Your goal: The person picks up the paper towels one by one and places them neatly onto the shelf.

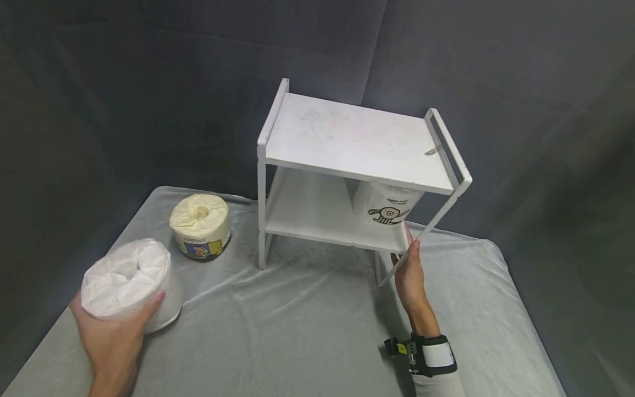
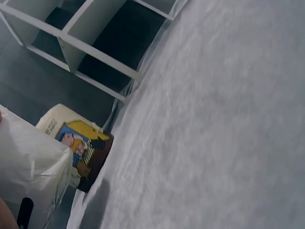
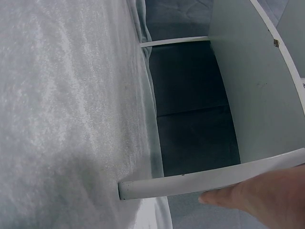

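Observation:
My left hand (image 1: 111,331) grips a white wrapped roll (image 1: 166,295) at the left front, with the thumb across its near side. The roll has a gathered, dented top; its wrapper (image 2: 28,167) fills the left part of the left wrist view. My right hand (image 1: 412,281) holds the right front leg of a white two-tier shelf (image 1: 342,140), just below the lower board. In the right wrist view, that hand (image 3: 262,195) lies along the leg (image 3: 190,182). A white roll with a black cartoon print (image 1: 384,207) stands at the lower board's right end, its top partly hidden.
A cream wrapped roll (image 1: 200,226) with a blue and yellow cartoon label stands between the white roll and the shelf. Grey cloth (image 1: 278,331) covers the table. Dark fabric (image 1: 163,99) hangs behind and at both sides. A strap (image 1: 431,355) circles my right wrist.

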